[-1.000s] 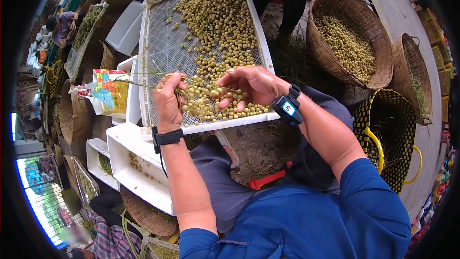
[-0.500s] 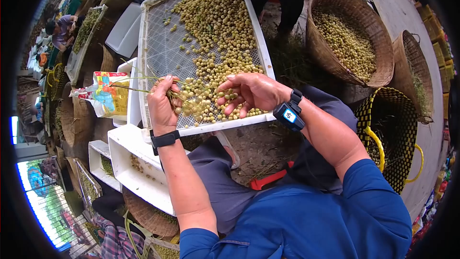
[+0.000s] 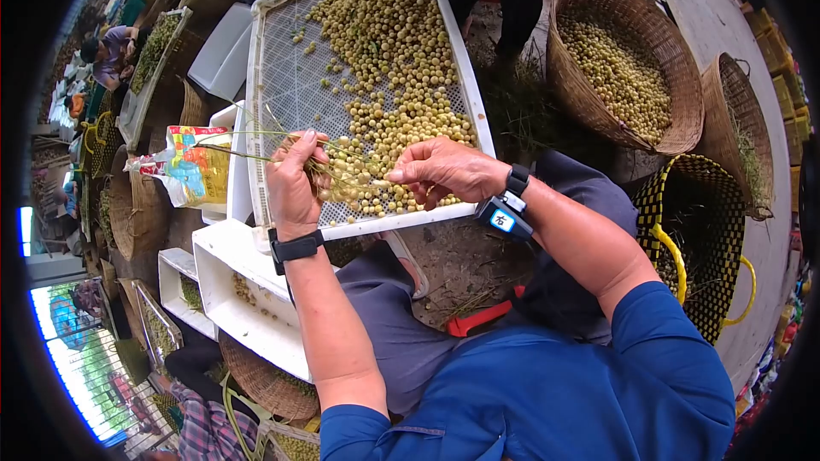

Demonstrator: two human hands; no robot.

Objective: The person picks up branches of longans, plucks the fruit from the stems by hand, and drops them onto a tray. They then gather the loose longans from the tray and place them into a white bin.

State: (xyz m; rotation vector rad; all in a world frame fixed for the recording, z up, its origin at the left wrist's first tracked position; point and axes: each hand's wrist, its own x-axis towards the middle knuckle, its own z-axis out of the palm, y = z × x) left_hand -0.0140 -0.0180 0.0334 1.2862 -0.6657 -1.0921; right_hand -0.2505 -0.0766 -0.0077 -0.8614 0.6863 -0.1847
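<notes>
My left hand (image 3: pixel 295 188) is closed around the thin green stems (image 3: pixel 252 133) of a bunch of small round yellow-green fruits (image 3: pixel 348 172). The stem ends stick out to the left, while the fruits hang to the right over the tray. My right hand (image 3: pixel 454 172) is at the right side of the bunch, thumb and fingers drawn together in a pinch. What lies between those fingertips is hidden. Beneath both hands is a white mesh-bottomed tray (image 3: pixel 393 225), with many loose fruits (image 3: pixel 389 30) heaped over its middle and right side.
A wicker basket of fruits (image 3: pixel 619 77) stands at upper right, above a black-and-yellow woven basket (image 3: pixel 700 248). To the left are a colourful plastic bag (image 3: pixel 198 166) and a white foam box (image 3: pixel 248 290). Another person's dark-trousered legs (image 3: pixel 517 8) are beyond the tray.
My right hand has turned over and its spread fingers have come together at the bunch. My left hand has barely moved and still grips the stems.
</notes>
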